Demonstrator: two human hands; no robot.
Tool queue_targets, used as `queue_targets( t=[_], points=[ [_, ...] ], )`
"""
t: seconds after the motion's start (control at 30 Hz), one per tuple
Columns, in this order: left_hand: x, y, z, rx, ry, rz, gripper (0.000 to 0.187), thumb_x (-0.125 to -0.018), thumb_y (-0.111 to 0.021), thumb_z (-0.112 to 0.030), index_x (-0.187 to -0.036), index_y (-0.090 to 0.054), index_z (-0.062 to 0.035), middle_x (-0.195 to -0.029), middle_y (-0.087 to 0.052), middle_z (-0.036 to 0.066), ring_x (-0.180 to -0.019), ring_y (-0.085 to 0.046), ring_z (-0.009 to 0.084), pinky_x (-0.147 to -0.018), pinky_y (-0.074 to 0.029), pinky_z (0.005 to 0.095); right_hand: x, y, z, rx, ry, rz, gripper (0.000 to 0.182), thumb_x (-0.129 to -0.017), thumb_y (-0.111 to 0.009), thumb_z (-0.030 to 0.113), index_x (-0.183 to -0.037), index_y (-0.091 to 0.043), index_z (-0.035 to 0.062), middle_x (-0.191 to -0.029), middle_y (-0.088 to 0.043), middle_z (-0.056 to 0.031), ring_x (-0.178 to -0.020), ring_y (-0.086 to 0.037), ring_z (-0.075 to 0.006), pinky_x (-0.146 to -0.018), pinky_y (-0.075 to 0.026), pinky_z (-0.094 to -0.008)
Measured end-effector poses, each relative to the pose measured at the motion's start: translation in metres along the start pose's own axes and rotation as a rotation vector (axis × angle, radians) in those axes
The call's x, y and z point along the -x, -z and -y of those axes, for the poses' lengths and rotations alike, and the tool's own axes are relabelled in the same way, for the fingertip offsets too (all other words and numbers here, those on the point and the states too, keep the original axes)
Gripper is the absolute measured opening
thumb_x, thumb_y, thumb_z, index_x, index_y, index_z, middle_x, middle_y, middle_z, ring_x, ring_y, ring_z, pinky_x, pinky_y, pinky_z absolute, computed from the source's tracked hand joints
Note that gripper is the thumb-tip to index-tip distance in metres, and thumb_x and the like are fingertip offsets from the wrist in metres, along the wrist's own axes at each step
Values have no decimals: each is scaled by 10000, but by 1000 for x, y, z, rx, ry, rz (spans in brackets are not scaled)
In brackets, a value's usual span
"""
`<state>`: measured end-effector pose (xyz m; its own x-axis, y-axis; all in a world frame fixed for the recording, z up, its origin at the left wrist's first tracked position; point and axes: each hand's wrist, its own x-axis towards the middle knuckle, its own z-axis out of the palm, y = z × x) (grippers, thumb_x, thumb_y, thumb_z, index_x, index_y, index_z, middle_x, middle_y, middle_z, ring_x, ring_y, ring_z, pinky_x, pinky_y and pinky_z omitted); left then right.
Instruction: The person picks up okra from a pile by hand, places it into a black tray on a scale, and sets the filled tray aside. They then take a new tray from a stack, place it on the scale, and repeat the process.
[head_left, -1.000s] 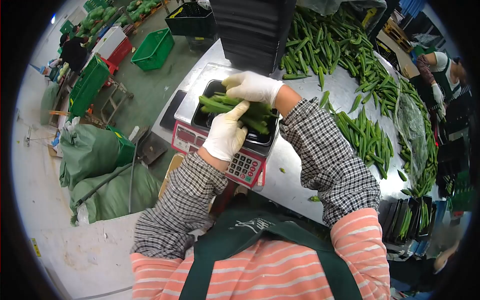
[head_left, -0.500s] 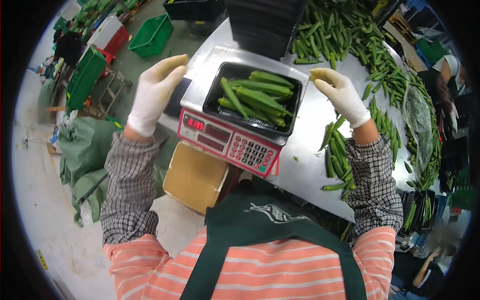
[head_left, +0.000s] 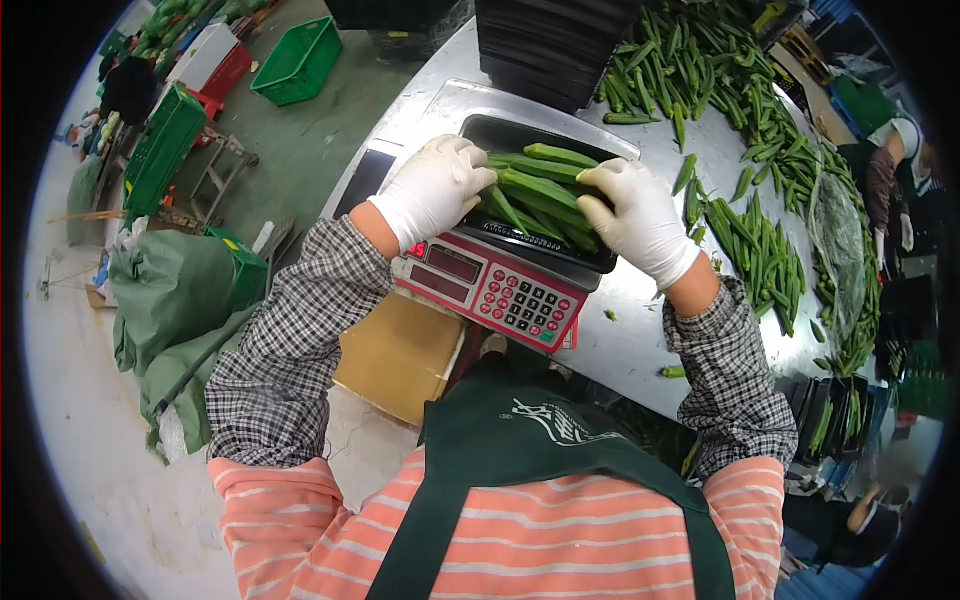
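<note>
A black tray (head_left: pixel 535 241) full of green okra (head_left: pixel 540 187) rests on the steel pan (head_left: pixel 447 101) of a red-and-white digital scale (head_left: pixel 490 290). My left hand (head_left: pixel 437 187), in a white glove, curls its fingers over the left side of the tray against the okra ends. Opposite it, my gloved right hand (head_left: pixel 640 217) has its thumb and fingers bent round the right ends of the okra. Part of the tray rim is hidden under both hands. My left wrist covers much of the scale's red readout.
A stack of black trays (head_left: pixel 550 50) stands behind the scale. Loose okra (head_left: pixel 755 255) covers the steel table (head_left: pixel 625 340) on the right, beside a clear plastic sheet (head_left: pixel 838 220). A cardboard box (head_left: pixel 395 355) sits below the scale. Another person (head_left: pixel 890 170) is at far right.
Both hands have come inward from either side of the scale onto the okra in the tray. Some okra near my right forearm is now out of sight or shifted in view.
</note>
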<state>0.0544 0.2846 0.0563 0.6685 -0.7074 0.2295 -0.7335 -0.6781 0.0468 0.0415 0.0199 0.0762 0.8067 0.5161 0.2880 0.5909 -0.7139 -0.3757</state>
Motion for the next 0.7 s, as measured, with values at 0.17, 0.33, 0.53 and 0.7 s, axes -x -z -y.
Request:
queue_targets(
  t=[0.17,0.33,0.53,0.7],
  points=[
    [-8,-3,-1,-70,-51,-25,268,-653,-688,-130,-913,-638,-83,-912,-580,61,-918,-542,262,-817,-446,382,-7,-7,17,201,-20,79,240,-757,-649,272,-887,-655,70,-890,-602,-101,-878,-564,-284,-757,-437,-390],
    [-13,7,1,-65,-77,71,275,-673,-675,-122,-940,-623,-86,-910,-583,67,-915,-545,271,-807,-445,373,-8,-9,14,81,-30,-17,219,-744,-656,239,-836,-643,41,-860,-609,-121,-817,-584,-292,-722,-465,-391],
    [-10,45,14,193,29,-198,168,-726,-675,-98,-885,-628,-72,-856,-610,78,-864,-572,266,-760,-455,362,33,64,-32,-339,-472,-225,191,-809,-629,146,-904,-618,-20,-733,-582,-44,-667,-531,-107,-620,-430,-244],
    [-33,16,8,218,-9,-210,156,-747,-661,-139,-877,-640,-56,-863,-624,90,-868,-578,270,-782,-461,370,92,54,-69,-510,-693,-207,195,-833,-619,158,-921,-609,-16,-739,-542,15,-659,-467,-54,-597,-383,-194]
  ],
)
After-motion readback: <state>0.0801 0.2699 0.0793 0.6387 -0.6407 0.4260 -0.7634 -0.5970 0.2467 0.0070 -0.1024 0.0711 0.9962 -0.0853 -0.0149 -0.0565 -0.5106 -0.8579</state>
